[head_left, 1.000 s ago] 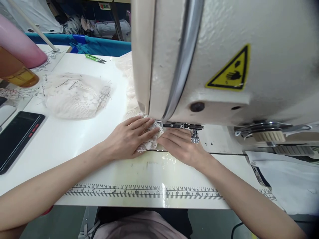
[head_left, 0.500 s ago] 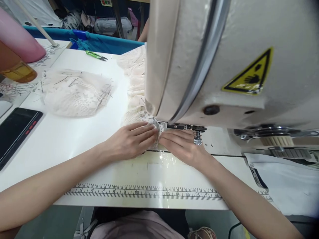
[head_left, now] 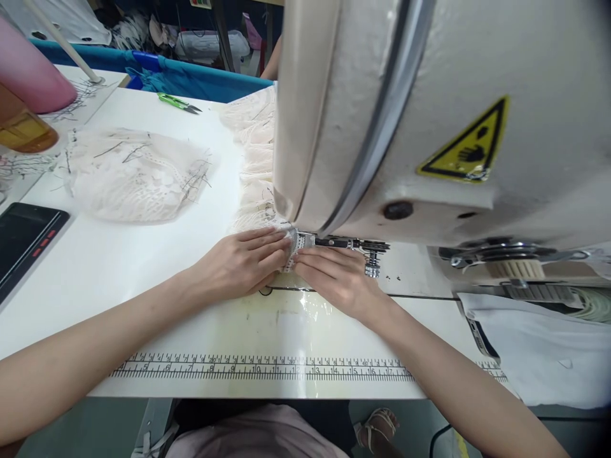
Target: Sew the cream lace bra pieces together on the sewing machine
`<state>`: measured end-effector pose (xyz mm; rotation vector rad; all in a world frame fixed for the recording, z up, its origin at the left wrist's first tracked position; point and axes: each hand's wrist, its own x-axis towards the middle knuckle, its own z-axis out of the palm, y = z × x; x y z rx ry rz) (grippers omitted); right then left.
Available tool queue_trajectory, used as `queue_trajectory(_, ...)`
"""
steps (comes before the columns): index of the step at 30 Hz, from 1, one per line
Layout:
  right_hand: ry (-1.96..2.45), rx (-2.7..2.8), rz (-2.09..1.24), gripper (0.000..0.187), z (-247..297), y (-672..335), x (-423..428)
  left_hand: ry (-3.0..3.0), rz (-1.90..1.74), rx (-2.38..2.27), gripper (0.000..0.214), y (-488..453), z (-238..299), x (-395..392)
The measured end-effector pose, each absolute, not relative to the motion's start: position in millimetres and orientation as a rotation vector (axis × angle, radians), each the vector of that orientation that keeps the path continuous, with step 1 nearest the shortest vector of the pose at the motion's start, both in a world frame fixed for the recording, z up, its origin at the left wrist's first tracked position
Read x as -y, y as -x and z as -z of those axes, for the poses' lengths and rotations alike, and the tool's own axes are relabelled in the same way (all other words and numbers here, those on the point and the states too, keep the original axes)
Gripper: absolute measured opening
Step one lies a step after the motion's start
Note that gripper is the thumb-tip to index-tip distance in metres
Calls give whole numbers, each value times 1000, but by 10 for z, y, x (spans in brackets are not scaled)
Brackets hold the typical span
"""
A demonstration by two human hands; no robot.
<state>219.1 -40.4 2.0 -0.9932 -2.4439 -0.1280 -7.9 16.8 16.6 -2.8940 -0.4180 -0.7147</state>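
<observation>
A strip of white lace fabric (head_left: 296, 245) lies under the head of the sewing machine (head_left: 363, 127), and a gathered cream length (head_left: 255, 165) of it runs away behind the head. My left hand (head_left: 248, 261) rests flat on the lace, fingers stretched out and side by side, thumb hidden. From the right, my right hand (head_left: 334, 273) lies low with straight fingers, its fingertips at the lace's right edge beside the presser parts. The needle is hidden by the machine head and my fingers.
Left of the seam lies a crumpled lace piece (head_left: 138, 175) with loose threads. Green thread snips (head_left: 179, 103) lie behind it, and a black phone (head_left: 28, 245) sits at the left. A printed ruler (head_left: 258, 369) follows the front edge. White cloth (head_left: 539, 350) covers the right side.
The whole view has shifted slightly left. My left hand has drawn back a little from a small ring on the table, and more lace shows between my hands.
</observation>
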Motion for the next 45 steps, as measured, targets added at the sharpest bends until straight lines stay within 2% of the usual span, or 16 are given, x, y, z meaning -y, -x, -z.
queue_trajectory(9,1086,2446,71,30,15,-2204,376,2862,632,522,25,74,-167,-153)
queue_trajectory(16,1102,2361,89,30,58,-2199,362,2839,586,564,27,83,-133,-157)
queue_trajectory(23,1152,2267,-17,19,59,-2211,329,2813,562,613,28,75,-100,-138)
queue_trajectory(30,1259,2203,-138,22,19,-2212,307,2811,578,570,31,75,-119,-141)
queue_trajectory(36,1297,2131,-141,19,164,-2246,259,2836,586,584,31,72,-119,-142)
queue_trajectory(45,1342,2040,-240,26,319,-2307,241,2774,603,604,31,62,-70,-152)
